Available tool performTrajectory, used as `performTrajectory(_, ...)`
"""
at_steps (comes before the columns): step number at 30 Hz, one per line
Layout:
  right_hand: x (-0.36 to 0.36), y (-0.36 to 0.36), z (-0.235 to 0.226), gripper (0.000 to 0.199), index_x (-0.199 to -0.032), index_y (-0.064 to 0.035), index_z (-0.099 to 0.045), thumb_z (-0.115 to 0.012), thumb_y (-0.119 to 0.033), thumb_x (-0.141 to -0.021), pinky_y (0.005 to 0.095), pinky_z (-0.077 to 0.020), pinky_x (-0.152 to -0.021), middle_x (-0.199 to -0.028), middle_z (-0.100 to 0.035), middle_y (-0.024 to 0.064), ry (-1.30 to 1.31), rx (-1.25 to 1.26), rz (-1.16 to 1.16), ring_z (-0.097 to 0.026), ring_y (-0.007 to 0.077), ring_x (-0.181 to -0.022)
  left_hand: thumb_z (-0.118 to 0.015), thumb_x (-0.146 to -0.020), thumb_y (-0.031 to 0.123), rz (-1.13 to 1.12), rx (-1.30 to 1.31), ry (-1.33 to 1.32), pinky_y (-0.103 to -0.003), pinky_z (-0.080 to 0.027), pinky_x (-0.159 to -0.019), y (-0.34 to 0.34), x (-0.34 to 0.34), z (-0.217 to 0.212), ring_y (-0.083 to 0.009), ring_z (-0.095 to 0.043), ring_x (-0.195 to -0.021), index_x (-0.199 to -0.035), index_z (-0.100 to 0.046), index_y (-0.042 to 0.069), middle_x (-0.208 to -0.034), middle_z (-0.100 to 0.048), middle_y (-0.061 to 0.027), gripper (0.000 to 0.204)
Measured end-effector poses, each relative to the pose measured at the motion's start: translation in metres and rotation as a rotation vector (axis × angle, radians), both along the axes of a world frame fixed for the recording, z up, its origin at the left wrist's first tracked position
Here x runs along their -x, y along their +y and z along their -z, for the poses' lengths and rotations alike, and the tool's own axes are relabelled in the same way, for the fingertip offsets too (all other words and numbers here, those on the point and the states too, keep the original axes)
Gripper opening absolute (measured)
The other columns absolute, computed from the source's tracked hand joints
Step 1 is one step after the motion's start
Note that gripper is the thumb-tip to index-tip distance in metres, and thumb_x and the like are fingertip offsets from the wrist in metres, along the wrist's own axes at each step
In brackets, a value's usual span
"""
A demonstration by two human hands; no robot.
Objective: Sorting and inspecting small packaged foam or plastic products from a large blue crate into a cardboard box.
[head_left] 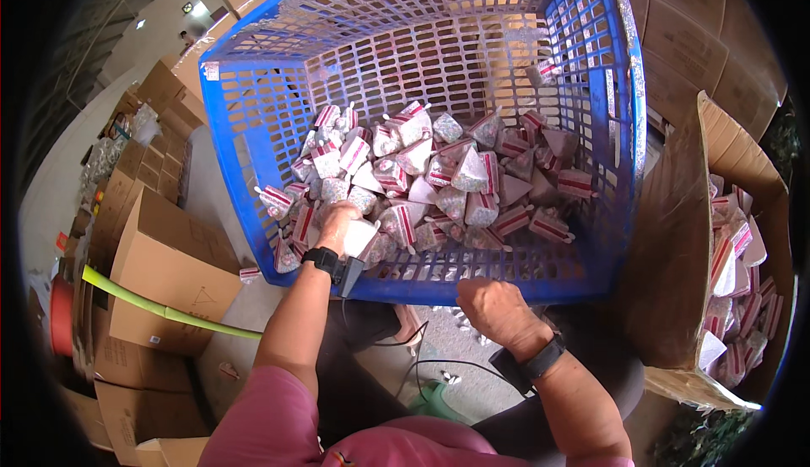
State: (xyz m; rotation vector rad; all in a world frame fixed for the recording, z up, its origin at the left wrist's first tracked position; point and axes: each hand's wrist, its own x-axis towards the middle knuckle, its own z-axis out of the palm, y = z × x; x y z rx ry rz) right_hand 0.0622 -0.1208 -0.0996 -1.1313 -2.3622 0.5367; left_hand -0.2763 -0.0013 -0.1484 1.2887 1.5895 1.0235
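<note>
1. Inside the tilted blue crate (422,70), the left hand (339,222) reaches over the near rim, which lies low toward the person, so the heap can be reached without standing.
2. The left hand's fingers curl around 1 white pouch (361,235) at the near left edge of the pile of pouches (439,180); they look closed on it, though the fingertips are hidden behind the pouch.
3. The pile, small triangular packs in white with red bands, has slid to the crate's lower side, a judgement from the tilt.
4. The right hand (498,307) sits just outside the crate, below the near rim. Its fingers are bent in a loose fist; whether they hold anything cannot be told from this view.
5. At the right stands an open cardboard box (675,239) with like pouches stacked inside, close enough for a short reach.
6. Both wrists carry a dark band, the left with a cable hanging down.
</note>
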Motion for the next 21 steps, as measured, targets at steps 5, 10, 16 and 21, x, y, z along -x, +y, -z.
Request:
performTrajectory(5, -0.003, 0.002, 0.008, 0.008, -0.075, -0.0059, -0.053, -0.047, -0.01, -0.078, 0.035, -0.0488, -0.054, -0.066, -0.059, 0.0123, -0.006, -0.047, 0.01, -0.06, 0.0265, -0.06, -0.06, -0.075, 0.03, 0.106, 0.211, 0.951, -0.04, -0.044, -0.076, -0.012, -0.052, -0.029, -0.0273, -0.055, -0.089, -0.097, -0.055, 0.004, -0.094, -0.057, -0.015, 0.034)
performTrajectory(10, -0.001, -0.002, 0.009, 0.007, -0.075, -0.0059, -0.053, -0.047, -0.009, -0.076, 0.0354, -0.0488, -0.054, -0.068, -0.059, 0.0127, -0.051, -0.016, -0.016, -0.06, 0.0268, -0.06, -0.062, -0.073, 0.035, 0.154, 0.577, 1.192, -0.044, -0.037, -0.093, -0.013, -0.057, -0.011, -0.0354, -0.041, -0.117, -0.121, -0.04, 0.003, -0.129, -0.04, -0.0187, 0.061)
performTrajectory(16, 0.001, 0.002, 0.004, 0.008, -0.077, -0.0068, -0.055, -0.047, -0.01, -0.075, 0.0376, -0.0491, -0.057, -0.069, -0.059, 0.0139, -0.028, 0.016, 0.017, -0.06, 0.0287, -0.063, -0.071, -0.063, 0.041, 0.102, 0.652, 1.06, -0.041, -0.041, -0.09, -0.015, -0.044, -0.011, -0.0315, -0.05, -0.109, -0.117, -0.043, 0.001, -0.116, -0.051, -0.021, 0.072)
performTrajectory(21, 0.0, 0.004, 0.022, 0.009, -0.081, -0.005, -0.055, -0.051, -0.01, -0.075, 0.0411, -0.0474, -0.059, -0.07, -0.058, 0.0155, 0.133, 0.033, 0.133, -0.059, 0.0338, -0.065, -0.067, -0.068, 0.032, 0.281, 0.255, 1.075, -0.044, -0.043, -0.079, -0.05, -0.078, -0.044, -0.0336, -0.056, -0.096, -0.11, -0.046, 0.011, -0.104, -0.057, -0.0188, 0.051)
